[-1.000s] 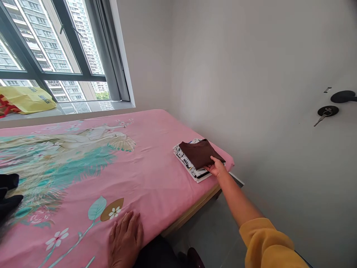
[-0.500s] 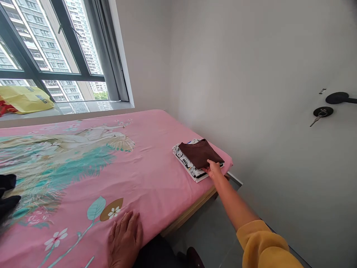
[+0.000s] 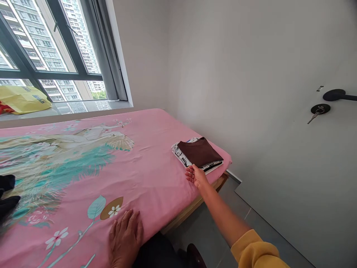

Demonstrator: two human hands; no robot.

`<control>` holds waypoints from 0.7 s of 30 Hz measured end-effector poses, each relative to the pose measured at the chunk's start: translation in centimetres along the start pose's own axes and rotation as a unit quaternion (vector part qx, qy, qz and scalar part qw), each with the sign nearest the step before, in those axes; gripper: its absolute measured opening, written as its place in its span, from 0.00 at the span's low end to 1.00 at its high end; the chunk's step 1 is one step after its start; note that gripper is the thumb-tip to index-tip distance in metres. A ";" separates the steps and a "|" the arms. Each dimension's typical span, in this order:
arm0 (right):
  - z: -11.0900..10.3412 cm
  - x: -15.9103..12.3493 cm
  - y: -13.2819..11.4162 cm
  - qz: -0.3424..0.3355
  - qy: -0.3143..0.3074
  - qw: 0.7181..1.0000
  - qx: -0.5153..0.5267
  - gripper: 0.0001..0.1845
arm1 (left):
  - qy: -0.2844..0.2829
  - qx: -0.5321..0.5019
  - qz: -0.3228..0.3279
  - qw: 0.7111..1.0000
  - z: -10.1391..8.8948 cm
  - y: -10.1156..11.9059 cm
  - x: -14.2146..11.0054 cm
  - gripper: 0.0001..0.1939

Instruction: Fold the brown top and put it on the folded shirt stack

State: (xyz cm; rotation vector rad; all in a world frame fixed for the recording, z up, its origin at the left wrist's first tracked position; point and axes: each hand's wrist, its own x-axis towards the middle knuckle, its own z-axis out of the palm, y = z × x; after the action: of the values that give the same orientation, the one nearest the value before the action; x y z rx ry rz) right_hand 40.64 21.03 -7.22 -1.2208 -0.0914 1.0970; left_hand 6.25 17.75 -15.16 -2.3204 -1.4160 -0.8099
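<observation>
On the bed's pink sheet (image 3: 156, 160), near its right corner, lies a stack of folded clothes. A folded brown shirt (image 3: 199, 152) tops it, over a folded white garment with a black print (image 3: 180, 156). Beside the stack's near edge is my right hand (image 3: 196, 175), its fingers loosely curled and apart from the thumb, with nothing visible in them. It is close to the printed garment, and I cannot tell whether it touches. My left hand (image 3: 126, 236) rests flat on the sheet near the front edge, fingers extended and holding nothing.
A dark cloth item (image 3: 8, 190) lies at the bed's left. A yellow bag (image 3: 25, 99) sits on the windowsill. To the right stands a door with a black handle (image 3: 334, 95) and a key in its lock (image 3: 320, 109). The wooden bed frame (image 3: 181, 219) borders the floor.
My right hand has let go of the brown shirt and moved left along the near edge of the stack. My left hand has stayed in place. The view has shifted slightly.
</observation>
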 end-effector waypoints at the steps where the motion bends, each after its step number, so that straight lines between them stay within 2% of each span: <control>1: 0.0 -0.2 0.1 0.004 0.001 1.000 -0.002 0.10 | -0.001 -0.001 0.002 1.000 0.0 -0.1 0.0 0.19; 10: -1.9 -0.7 0.5 0.012 -0.007 0.999 -0.039 0.13 | -0.011 -0.012 -0.015 1.000 -0.2 0.2 0.0 0.18; 17: -2.0 -2.2 0.6 -0.016 -0.082 0.982 -0.171 0.14 | -0.001 -0.008 0.006 1.000 0.2 -0.3 -0.2 0.19; 18: -2.3 -2.3 0.1 -0.046 -0.079 0.978 -0.187 0.13 | -0.004 -0.007 0.004 1.000 0.2 -0.3 -0.3 0.19; 19: -2.6 -2.2 -0.7 -0.106 -0.062 0.969 -0.213 0.12 | -0.007 -0.007 0.002 1.000 0.2 -0.3 -0.3 0.19; 21: -3.5 -1.2 -2.6 -0.264 -0.003 0.922 -0.284 0.11 | -0.008 -0.008 0.002 1.000 0.1 -0.2 -0.2 0.19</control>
State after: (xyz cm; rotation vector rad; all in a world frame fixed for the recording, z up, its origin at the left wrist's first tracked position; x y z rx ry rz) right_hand 43.68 17.87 -6.07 -1.5799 -0.7456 0.6050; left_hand 6.03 17.74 -15.42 -2.3448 -1.4162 -0.8064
